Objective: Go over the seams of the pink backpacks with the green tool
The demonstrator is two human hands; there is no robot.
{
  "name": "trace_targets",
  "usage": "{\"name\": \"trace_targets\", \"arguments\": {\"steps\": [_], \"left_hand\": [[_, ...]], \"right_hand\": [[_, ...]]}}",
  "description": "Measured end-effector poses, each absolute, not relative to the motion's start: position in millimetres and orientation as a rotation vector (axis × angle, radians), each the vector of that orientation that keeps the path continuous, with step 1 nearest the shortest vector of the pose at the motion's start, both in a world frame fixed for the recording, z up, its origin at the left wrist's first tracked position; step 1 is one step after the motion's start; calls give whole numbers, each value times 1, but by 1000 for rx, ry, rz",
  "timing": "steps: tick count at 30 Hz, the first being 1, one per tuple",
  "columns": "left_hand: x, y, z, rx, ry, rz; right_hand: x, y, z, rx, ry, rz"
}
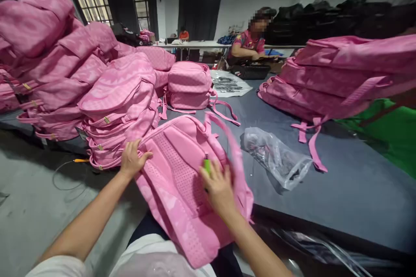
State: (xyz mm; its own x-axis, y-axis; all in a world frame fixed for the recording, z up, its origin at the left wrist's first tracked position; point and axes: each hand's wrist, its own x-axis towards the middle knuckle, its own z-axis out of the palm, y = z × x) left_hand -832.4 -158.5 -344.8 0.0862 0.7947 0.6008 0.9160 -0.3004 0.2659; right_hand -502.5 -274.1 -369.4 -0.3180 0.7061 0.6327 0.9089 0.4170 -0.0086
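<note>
A pink backpack point(182, 173) lies tilted over the table's front edge against my body, its padded, perforated back panel and straps facing up. My left hand point(132, 160) is closed on its upper left edge, thumb on the panel side. Over the right part of the panel is my right hand point(218, 184), fingers curled around a small green-and-black tool point(207, 165). Only the tool's end shows, so its kind cannot be made out. One shoulder strap point(232, 138) arches up beside that hand, slightly blurred.
Stacked pink backpacks point(120, 91) rise at the left, with a pink bag point(189, 84) behind. More backpacks point(338, 73) are piled at the right. A clear plastic bag point(276, 153) lies on the dark table point(351, 199). A person point(248, 45) works across the table.
</note>
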Motion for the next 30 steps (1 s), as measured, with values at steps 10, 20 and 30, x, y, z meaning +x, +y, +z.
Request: {"name": "trace_targets", "arguments": {"steps": [10,20,30], "left_hand": [[-715,-96,-260,-2633,-1823,-1416],[-635,-4,-283,-3155,-2088,-1374],[-624,-5,-290,-2993,-1963,-1282]], "right_hand": [[-456,-272,-449,-1743,-1627,-167],[-442,-274,-447,-1722,-1639,-193],[-444,-272,-449,-1746,-1578,-117]]}}
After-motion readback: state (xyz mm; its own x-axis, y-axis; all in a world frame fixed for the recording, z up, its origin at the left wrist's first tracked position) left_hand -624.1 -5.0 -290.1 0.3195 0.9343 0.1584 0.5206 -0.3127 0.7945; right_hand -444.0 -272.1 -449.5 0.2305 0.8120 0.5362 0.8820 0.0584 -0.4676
